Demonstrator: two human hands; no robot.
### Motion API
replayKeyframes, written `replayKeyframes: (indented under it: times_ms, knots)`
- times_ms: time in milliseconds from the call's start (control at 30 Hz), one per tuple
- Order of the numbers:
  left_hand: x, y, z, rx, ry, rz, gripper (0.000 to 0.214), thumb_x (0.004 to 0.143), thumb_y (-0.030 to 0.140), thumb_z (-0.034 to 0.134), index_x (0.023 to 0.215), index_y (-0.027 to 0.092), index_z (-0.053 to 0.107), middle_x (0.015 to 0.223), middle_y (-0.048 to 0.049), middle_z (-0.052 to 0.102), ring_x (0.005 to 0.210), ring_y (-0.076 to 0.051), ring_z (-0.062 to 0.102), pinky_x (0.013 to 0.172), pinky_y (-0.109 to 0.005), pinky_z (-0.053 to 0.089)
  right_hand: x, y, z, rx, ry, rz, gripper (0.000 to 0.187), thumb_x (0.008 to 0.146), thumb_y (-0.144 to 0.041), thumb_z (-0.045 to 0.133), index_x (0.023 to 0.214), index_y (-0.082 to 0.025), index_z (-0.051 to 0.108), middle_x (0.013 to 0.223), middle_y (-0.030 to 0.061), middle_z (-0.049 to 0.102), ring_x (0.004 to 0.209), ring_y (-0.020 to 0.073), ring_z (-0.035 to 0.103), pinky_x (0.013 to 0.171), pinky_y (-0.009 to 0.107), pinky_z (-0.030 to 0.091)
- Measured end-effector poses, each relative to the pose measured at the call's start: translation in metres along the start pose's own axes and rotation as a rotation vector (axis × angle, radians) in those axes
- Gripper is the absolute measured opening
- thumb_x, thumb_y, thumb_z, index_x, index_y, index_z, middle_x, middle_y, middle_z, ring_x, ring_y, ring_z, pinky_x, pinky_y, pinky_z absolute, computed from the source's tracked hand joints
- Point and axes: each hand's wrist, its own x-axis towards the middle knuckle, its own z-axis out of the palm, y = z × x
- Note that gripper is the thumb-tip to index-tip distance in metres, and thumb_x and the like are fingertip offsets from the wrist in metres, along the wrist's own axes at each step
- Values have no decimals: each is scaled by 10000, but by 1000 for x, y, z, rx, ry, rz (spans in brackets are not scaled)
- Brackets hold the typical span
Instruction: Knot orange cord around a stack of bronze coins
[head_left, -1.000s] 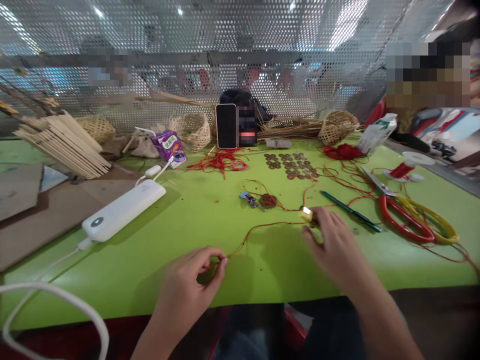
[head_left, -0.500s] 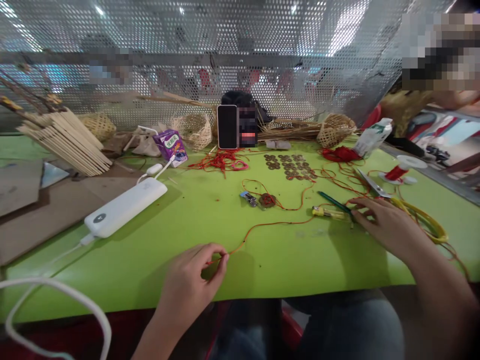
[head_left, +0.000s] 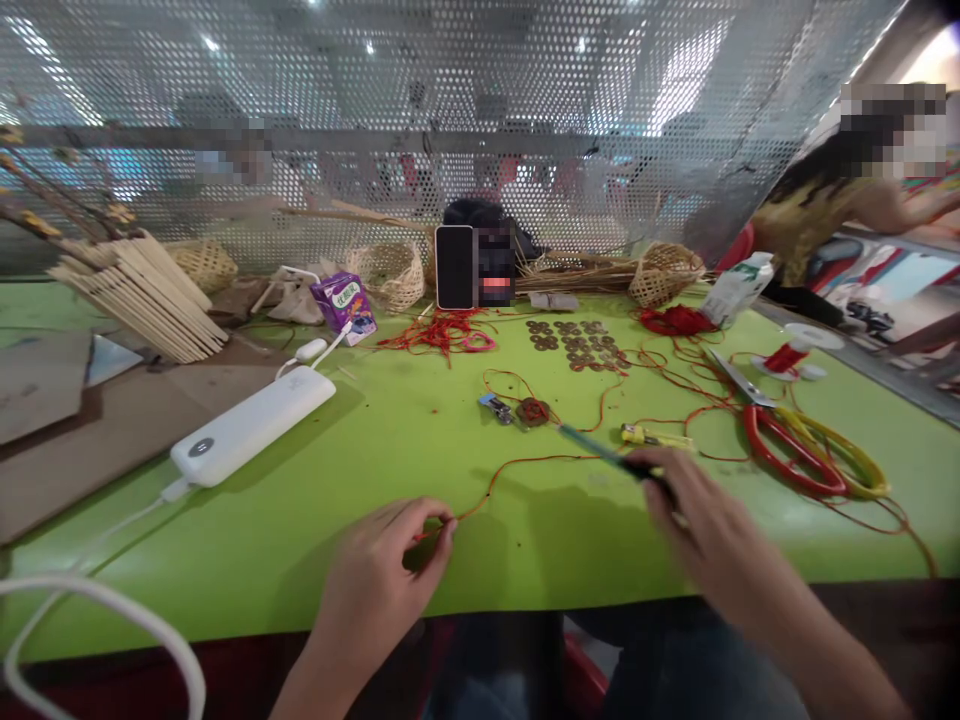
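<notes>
At the front of the table my left hand [head_left: 390,565] pinches a thin red cord [head_left: 517,462] between thumb and fingertips. The cord runs right across the green tabletop. My right hand [head_left: 690,510] is closed round a slim dark green tool [head_left: 600,446], its tip pointing left; its exact kind is unclear. Just beyond that tip lies a round coin piece wrapped in red cord [head_left: 533,411], with a small metal clip with a blue end [head_left: 496,407] beside it. A yellow lighter [head_left: 652,437] rests behind my right hand. Several old-style coins [head_left: 577,343] lie in groups farther back.
Red-and-yellow-handled scissors [head_left: 795,455] and a red thread spool [head_left: 786,357] lie at right. A white power bank [head_left: 255,425], purple drink carton [head_left: 346,305] and wooden sticks [head_left: 142,290] stand left. A phone [head_left: 454,267] stands at the back. A person [head_left: 840,190] sits far right.
My right hand has lifted the green tool off the table beside the lighter and brought it left and nearer. The scissors' handles are now uncovered. My left hand stays on the cord.
</notes>
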Motion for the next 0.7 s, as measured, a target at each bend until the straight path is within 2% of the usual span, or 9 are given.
replayKeyframes:
  times_ms: [67,167,267,367,500,700]
  knots:
    - [0,1,0,12,-13,-15,124,864,216,499,793,199,600,686,5,681,566,-121,644,517,-199,552,-4,-25,11,26,-97,-117,243,962,-224,276,1095,-183,475,949,100,620,915,232,638,743,345,555]
    - [1,2,0,23,-32,-33,136,866,228,497,783,198,601,673,3,671,568,-131,646,529,-220,563,-7,-42,22,-3,-117,-205,301,967,-167,222,1090,-169,497,958,113,628,922,239,648,680,343,572]
    - [2,3,1,14,-36,-37,142,867,224,491,781,196,601,679,-1,672,580,-136,653,541,-226,568,-4,-44,23,1,-131,-229,339,966,-146,194,1042,-171,523,880,99,629,819,228,665,640,338,577]
    - [1,2,1,17,-22,-30,140,866,222,492,781,196,599,680,-2,673,581,-136,652,537,-226,565,-3,-43,23,44,-174,-194,315,966,-153,223,1060,-175,523,857,87,614,778,212,659,640,327,577]
    - [-1,2,1,19,-22,-30,122,865,216,499,797,202,600,692,4,676,581,-132,648,526,-219,551,-8,-40,29,29,-228,-190,315,958,-135,247,1103,-178,524,927,94,612,814,211,650,681,338,573]
    - [0,2,1,42,-14,-11,123,859,214,500,789,202,600,690,9,680,578,-132,644,528,-224,542,-13,-41,32,22,-220,-181,305,950,-123,265,1146,-151,497,970,110,610,887,237,644,725,372,565]
